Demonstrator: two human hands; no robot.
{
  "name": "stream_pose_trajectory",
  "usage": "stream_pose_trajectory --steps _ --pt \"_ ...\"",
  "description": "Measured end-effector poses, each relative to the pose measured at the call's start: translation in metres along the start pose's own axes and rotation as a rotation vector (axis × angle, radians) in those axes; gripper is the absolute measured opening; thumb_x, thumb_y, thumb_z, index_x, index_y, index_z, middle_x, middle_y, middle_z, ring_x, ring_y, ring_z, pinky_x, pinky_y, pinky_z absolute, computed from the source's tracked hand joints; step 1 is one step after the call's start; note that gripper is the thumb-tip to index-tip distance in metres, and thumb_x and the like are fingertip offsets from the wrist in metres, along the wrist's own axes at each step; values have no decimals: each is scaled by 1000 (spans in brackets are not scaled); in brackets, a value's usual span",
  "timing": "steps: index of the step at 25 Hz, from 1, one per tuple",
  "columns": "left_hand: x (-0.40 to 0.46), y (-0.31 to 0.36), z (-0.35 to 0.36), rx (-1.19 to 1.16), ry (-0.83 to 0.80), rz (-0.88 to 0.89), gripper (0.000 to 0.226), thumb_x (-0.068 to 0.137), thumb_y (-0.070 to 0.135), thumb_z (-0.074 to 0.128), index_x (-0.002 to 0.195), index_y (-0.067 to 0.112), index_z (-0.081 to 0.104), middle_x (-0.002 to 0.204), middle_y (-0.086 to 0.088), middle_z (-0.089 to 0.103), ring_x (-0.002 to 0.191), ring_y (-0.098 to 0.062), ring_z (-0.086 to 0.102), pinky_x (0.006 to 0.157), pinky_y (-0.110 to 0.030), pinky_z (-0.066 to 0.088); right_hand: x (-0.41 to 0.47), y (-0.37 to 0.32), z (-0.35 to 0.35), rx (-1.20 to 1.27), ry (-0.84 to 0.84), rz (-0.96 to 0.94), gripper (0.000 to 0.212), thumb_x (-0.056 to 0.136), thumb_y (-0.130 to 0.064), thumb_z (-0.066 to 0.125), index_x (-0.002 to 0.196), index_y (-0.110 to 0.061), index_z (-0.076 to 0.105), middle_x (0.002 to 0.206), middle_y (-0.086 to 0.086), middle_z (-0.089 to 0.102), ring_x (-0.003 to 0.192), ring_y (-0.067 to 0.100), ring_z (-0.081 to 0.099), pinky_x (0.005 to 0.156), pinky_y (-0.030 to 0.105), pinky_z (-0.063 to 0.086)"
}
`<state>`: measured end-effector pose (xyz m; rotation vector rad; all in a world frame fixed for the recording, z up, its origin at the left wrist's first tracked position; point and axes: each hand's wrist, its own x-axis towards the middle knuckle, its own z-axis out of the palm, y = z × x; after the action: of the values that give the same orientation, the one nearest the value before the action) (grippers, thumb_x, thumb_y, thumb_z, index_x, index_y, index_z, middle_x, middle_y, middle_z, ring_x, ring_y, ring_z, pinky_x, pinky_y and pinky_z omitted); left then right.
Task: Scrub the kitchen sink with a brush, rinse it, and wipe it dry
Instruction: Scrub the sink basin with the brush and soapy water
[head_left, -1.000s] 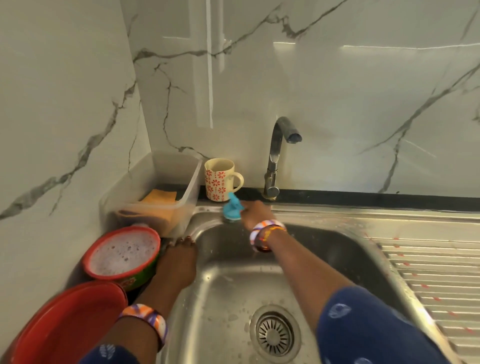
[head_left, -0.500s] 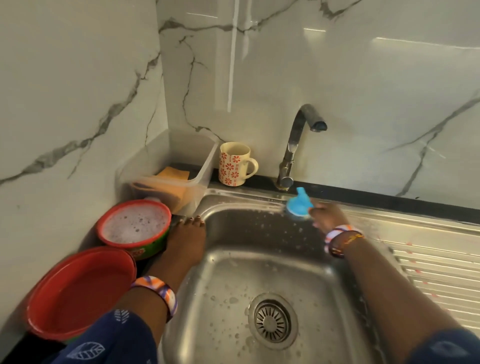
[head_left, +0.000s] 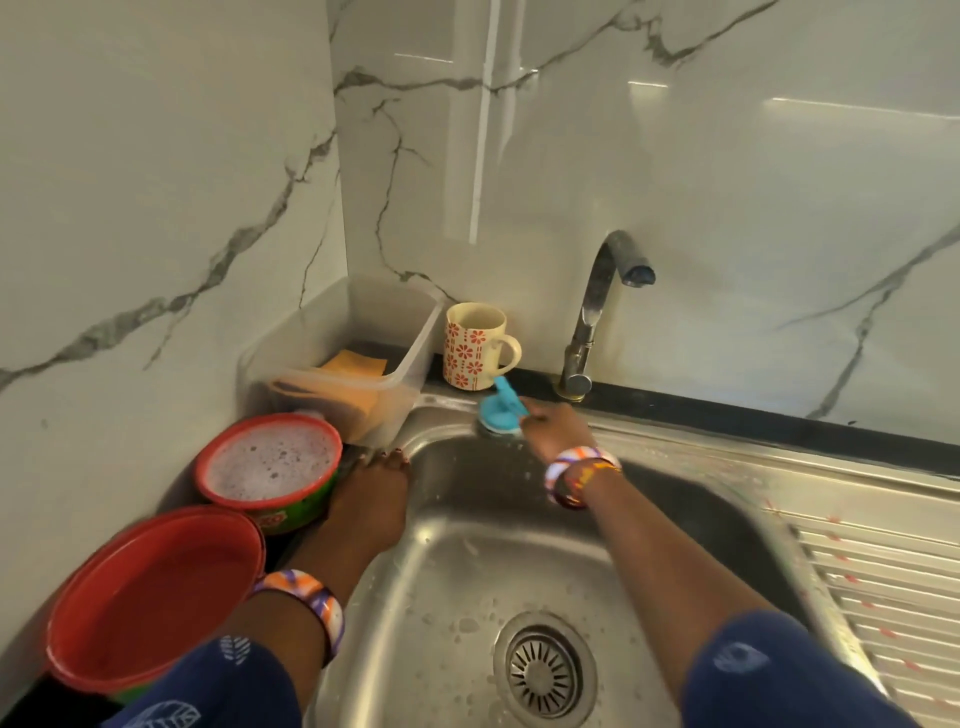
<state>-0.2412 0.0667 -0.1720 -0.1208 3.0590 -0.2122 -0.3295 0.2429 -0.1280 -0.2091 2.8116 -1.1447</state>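
Gripping the blue brush (head_left: 500, 413) by its raised handle, the right hand (head_left: 553, 428) presses it on the sink (head_left: 519, 561) rim at the back left corner, just left of the tap (head_left: 597, 322) base and just in front of the mug (head_left: 475, 345). The left hand (head_left: 371, 493) lies flat, fingers straight, on the sink's left rim, well apart from the right, holding nothing.

By its look the brush is light, hard plastic with a bristle pad beneath; the upright fin on top is the natural hold, though wet soap would likely make it slippery. The steel basin is stiff and wet, with droplets round the drain (head_left: 543, 670), so it will take firm scrubbing.

Left of the sink stands a tub (head_left: 270, 470) of foamy water with a green label; only the red letters "KO" can be read, the rest hidden. The mug carries red flowers, no words.
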Motion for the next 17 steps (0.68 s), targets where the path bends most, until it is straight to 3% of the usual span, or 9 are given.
stream_pose_trajectory --steps 3,7,9,12,17 --pt "4 -1 4 -10 -36 -1 60 94 9 40 149 9 17 157 -7 17 144 -25 19 118 -38 16 -25 69 -63 -21 154 115 36 94 -15 47 128 -17 59 98 7 65 78 20 54 65 26 38" --pt "5 0 6 1 -38 -3 60 95 10 38 150 9 14 158 -7 13 145 -25 16 119 -39 14 -45 131 -137 28 352 335 32 93 -13 50 122 -5 62 77 12 55 57 22 44 57 25 33" --pt "3 2 5 5 -35 -2 59 96 9 36 151 9 13 159 -6 11 146 -25 14 120 -38 12 -41 136 -143 26 390 396 33 93 -16 49 123 -5 61 87 14 59 69 29 51 66 28 37" --pt "-1 4 2 6 -10 -4 60 97 10 36 151 9 11 159 -7 9 146 -25 12 119 -38 9 -33 107 -104 -52 387 309 36 94 -12 47 127 -5 59 119 20 63 106 35 59 86 32 42" --pt "-2 3 4 -9 -4 -15 62 94 9 39 151 10 13 158 -7 13 146 -25 13 119 -38 8 -18 3 8 34 128 54 38 96 -13 40 131 -11 54 125 16 61 111 29 60 90 32 45"
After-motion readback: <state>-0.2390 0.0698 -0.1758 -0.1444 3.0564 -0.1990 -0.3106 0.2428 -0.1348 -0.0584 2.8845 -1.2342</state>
